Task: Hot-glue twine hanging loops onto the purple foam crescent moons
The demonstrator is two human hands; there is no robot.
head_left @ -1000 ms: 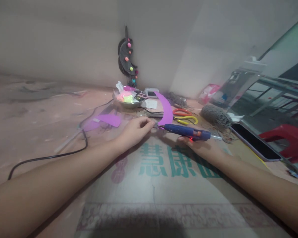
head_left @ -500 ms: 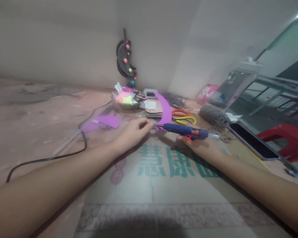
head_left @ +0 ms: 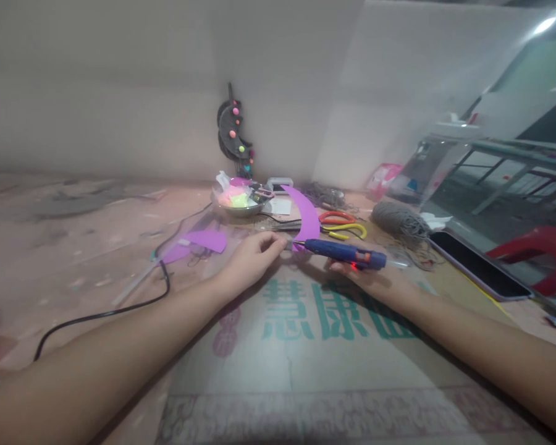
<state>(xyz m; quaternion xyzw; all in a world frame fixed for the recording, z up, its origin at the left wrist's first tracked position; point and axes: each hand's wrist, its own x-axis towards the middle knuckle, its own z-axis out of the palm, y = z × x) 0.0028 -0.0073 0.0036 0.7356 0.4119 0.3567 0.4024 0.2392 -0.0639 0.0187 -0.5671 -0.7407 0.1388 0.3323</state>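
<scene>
My left hand is closed in a pinch at the lower end of a purple crescent-shaped cutout, where a small greyish bit shows at the fingertips. The crescent curves upward, away from me. In my right hand lies a blue hot glue gun, its fingers wrapped around from below and partly hidden. A red light glows beneath the gun's body. Its metal nozzle points left and reaches close to my left fingertips; whether it touches is too small to tell. A clear glue stick juts from the gun's rear.
Under my hands lies printed cardboard. Beyond are a bowl of colourful bits, scissors and grey yarn. A phone sits right; purple scraps and a black cable left. A decorated grey crescent stands by the wall.
The whole view has tilted upward, so things appear a little lower. My hands keep nearly the same pose, with the glue gun nozzle still at my left fingertips.
</scene>
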